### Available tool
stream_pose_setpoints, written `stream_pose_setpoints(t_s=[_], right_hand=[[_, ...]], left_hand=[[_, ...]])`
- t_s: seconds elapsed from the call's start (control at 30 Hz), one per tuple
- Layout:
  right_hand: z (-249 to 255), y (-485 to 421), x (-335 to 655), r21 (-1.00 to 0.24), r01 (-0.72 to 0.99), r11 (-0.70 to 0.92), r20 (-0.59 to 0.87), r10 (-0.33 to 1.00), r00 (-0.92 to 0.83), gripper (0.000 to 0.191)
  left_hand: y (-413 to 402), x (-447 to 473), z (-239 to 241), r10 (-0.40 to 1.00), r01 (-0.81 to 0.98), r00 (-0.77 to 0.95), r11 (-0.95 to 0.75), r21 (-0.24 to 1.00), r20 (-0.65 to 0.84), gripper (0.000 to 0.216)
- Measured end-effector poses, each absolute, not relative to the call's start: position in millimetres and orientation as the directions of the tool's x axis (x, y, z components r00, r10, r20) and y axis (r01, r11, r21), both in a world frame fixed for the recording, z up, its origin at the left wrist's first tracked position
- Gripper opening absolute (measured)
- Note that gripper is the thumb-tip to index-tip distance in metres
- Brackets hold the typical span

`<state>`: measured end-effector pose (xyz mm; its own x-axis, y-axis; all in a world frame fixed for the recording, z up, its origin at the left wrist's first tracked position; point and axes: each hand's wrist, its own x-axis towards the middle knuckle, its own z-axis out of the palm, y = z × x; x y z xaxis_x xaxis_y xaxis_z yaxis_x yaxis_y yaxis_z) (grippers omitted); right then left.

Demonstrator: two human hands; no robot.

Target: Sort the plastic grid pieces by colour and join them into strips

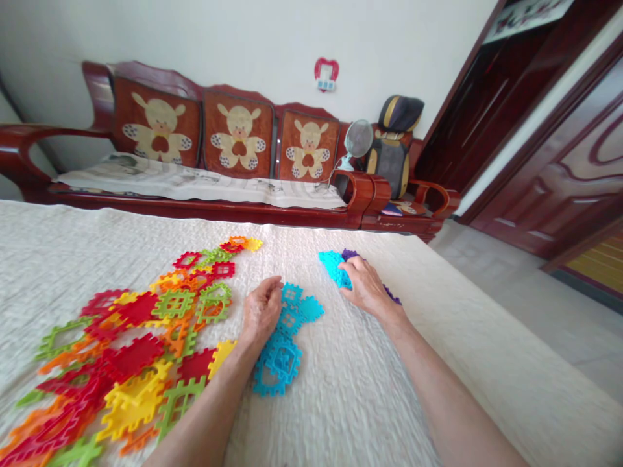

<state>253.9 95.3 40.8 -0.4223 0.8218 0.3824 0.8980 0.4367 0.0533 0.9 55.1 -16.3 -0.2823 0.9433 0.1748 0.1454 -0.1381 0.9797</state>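
Observation:
My left hand [261, 309] rests on the white quilt [370, 395] with its fingers curled, touching the edge of a group of blue plastic interlocking tiles [285, 340]. My right hand [364, 285] lies further right, its fingers closed over a small stack of blue tiles [335, 266]. Purple tiles [348, 254] peek out behind and under that hand. To the left spreads a large heap of red, yellow, orange and green tiles [131, 350].
A dark red wooden bench [360, 194] with bear-print cushions stands along the bed's far edge, carrying a small fan [357, 141] and a backpack [395, 146]. Brown wooden doors [549, 162] are at the right, beside tiled floor.

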Motion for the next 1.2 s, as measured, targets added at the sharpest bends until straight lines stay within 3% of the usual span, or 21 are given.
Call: stream_pose_setpoints(t_s=[0.33,0.63,0.77,0.9,1.03,1.2], right_hand=[[39,99,253,0.095,0.893,0.439,0.402,0.804,-0.438,0.050],[38,98,256,0.075,0.872,0.484,0.374,0.797,-0.475,0.045],[41,95,248,0.007,0.847,0.531,0.403,0.774,-0.488,0.050],[43,83,220,-0.152,0.726,0.671,0.397,0.714,-0.577,0.045],[41,71,198,-0.263,0.630,0.731,0.306,0.682,-0.664,0.043],[39,68,196,-0.291,0.650,0.703,0.178,0.707,-0.685,0.043]], left_hand=[[53,0,-13,0.944,0.192,-0.273,-0.133,0.972,0.183,0.038],[52,1,-10,0.944,0.139,-0.289,-0.125,0.982,0.161,0.036],[51,2,-7,0.935,0.062,-0.325,-0.125,0.990,0.139,0.035],[54,3,-7,0.919,-0.039,-0.387,-0.102,0.994,0.079,0.036],[59,3,-9,0.904,-0.120,-0.425,-0.110,0.987,0.049,0.038],[60,2,-12,0.906,-0.117,-0.419,-0.123,0.986,0.063,0.037]])
